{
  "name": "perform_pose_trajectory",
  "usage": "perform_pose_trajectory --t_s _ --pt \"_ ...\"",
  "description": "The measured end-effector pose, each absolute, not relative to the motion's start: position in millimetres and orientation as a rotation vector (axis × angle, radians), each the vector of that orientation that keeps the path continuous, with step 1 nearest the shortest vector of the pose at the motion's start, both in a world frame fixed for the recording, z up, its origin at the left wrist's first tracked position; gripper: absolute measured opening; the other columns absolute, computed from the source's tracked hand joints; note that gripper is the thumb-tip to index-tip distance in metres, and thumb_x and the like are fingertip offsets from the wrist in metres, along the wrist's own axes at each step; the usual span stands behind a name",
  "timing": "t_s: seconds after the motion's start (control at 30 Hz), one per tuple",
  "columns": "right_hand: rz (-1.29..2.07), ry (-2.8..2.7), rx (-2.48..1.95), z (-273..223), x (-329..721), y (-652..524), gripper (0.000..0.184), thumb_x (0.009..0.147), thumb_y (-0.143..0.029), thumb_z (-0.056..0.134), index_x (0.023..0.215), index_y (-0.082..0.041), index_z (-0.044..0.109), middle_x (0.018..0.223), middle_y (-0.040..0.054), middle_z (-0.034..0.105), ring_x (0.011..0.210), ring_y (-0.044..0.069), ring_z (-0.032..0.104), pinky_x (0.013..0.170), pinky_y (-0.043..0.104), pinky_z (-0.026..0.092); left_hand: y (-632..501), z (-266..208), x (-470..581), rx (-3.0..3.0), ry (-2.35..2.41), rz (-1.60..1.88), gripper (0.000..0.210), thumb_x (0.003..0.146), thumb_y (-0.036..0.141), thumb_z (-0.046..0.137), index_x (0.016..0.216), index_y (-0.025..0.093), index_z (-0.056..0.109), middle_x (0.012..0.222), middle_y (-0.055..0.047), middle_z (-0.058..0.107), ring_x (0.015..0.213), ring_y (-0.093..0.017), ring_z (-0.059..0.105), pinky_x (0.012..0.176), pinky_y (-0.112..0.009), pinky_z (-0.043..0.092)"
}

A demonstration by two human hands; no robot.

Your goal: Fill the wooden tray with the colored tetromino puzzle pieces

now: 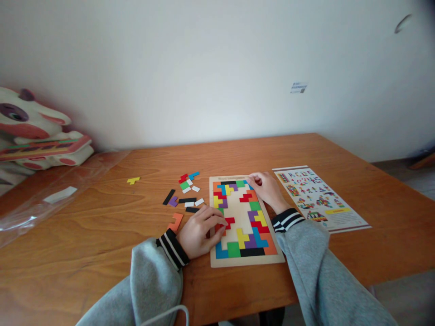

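A wooden puzzle board (247, 261) lies flat on the table, partly filled with coloured block pieces around its edges and with bare wood in its middle. My left hand (202, 231) reaches over the board's left rim, fingers curled, with the fingertips at a red puzzle piece (230, 222). That hand covers some of the left column. At the top right corner, my right hand (270, 190) has its fingers closed on the board's edge, beside a blue piece partly hidden under them. A loose orange piece (176, 220) lies next to my left wrist.
Several loose pieces, among them a black bar (169, 197) and a purple piece (173, 201), lie left of the board. A yellow piece (133, 180) sits farther left. A printed sheet (319, 199) is at right. A cow-shaped toy (41, 131) and clear plastic (68, 194) are at far left.
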State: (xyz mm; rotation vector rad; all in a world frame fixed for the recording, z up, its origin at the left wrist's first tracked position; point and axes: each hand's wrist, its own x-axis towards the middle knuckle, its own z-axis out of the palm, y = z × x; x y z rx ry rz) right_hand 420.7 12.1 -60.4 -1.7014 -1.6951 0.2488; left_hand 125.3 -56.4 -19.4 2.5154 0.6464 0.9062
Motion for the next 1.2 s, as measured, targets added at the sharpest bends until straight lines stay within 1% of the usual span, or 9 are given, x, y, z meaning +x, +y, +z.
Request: perform_pose_trajectory --t_s 0.2,0.37,0.5,0.6,0.73,0.8,0.9,1.03,1.2 --pt "0.233 -1.722 -1.681 -56.5 419.6 5.3 0.029 0.095 -0.045 0.054 0.096 -0.021 0.070 0.092 0.0086 0.070 0.084 0.022 0.066 0.079 0.036 0.053 -57.0 -19.7 125.5 2.515 0.644 0.914 0.013 0.092 0.016 0.058 0.101 0.019 0.067 0.101 -0.008 0.069 0.091 -0.021 0.063 0.083 -0.036 0.054" --pt "0.261 -1.745 -1.651 -57.0 423.7 1.3 0.031 0.090 -0.047 0.060 0.100 -0.019 0.069 0.098 0.0108 0.069 0.089 0.023 0.067 0.081 0.037 0.054 -56.7 -22.0 124.8 2.527 0.631 0.895 0.015 0.091 0.015 0.058 0.102 0.019 0.067 0.102 -0.009 0.069 0.093 -0.021 0.063 0.083 -0.037 0.054" --pt "0.287 -1.757 -1.641 -55.6 424.9 -2.2 0.034 0.091 -0.050 0.059 0.103 -0.020 0.068 0.100 0.0109 0.068 0.091 0.024 0.067 0.084 0.039 0.055 -56.8 -21.8 125.3 2.522 0.626 0.905 0.015 0.092 0.015 0.058 0.102 0.019 0.067 0.102 -0.009 0.069 0.092 -0.021 0.063 0.083 -0.036 0.055" --pt "0.294 -1.807 -1.651 -51.1 421.9 -8.5 0.043 0.088 -0.057 0.062 0.110 -0.021 0.067 0.105 0.0116 0.066 0.100 0.027 0.065 0.089 0.043 0.053 -56.8 -21.3 125.9 2.526 0.625 0.914 0.015 0.092 0.015 0.057 0.101 0.019 0.068 0.101 -0.009 0.069 0.091 -0.020 0.063 0.082 -0.036 0.055" --pt "0.247 -1.912 -1.725 -46.3 417.6 -16.1 0.060 0.079 -0.063 0.070 0.124 -0.024 0.063 0.117 0.0126 0.063 0.116 0.033 0.058 0.101 0.052 0.047 -56.7 -21.6 125.7 2.527 0.619 0.909 0.016 0.091 0.015 0.056 0.102 0.020 0.068 0.100 -0.009 0.069 0.091 -0.020 0.062 0.082 -0.036 0.055" --pt "0.269 -1.924 -1.738 -45.8 418.5 -17.2 0.065 0.076 -0.064 0.072 0.126 -0.025 0.061 0.122 0.0127 0.061 0.120 0.034 0.055 0.103 0.053 0.045 -56.7 -22.3 125.2 2.523 0.627 0.902 0.017 0.091 0.015 0.057 0.102 0.020 0.068 0.101 -0.008 0.069 0.091 -0.020 0.062 0.082 -0.036 0.055" --pt "0.382 -1.924 -1.695 -46.6 423.6 -16.3 0.070 0.075 -0.065 0.073 0.129 -0.025 0.058 0.125 0.0127 0.059 0.122 0.033 0.055 0.105 0.052 0.044 -56.8 -23.9 124.5 2.517 0.631 0.896 0.017 0.091 0.015 0.057 0.102 0.021 0.068 0.102 -0.008 0.069 0.092 -0.020 0.062 0.082 -0.037 0.055" --pt "0.478 -1.916 -1.641 -49.8 430.1 -14.6 0.068 0.077 -0.065 0.071 0.131 -0.026 0.057 0.127 0.0125 0.058 0.122 0.031 0.056 0.105 0.051 0.045 -57.0 -25.3 123.7 2.515 0.625 0.895 0.016 0.091 0.016 0.057 0.102 0.020 0.068 0.102 -0.009 0.069 0.092 -0.020 0.062 0.083 -0.037 0.055" --pt "0.452 -1.869 -1.628 -55.2 430.8 -13.3 0.049 0.089 -0.057 0.060 0.124 -0.023 0.060 0.123 0.0140 0.058 0.122 0.030 0.056 0.106 0.050 0.045 -56.9 -23.7 123.9 2.517 0.629 0.889 0.016 0.093 0.017 0.056 0.103 0.021 0.067 0.102 -0.009 0.069 0.093 -0.020 0.063 0.084 -0.037 0.055"
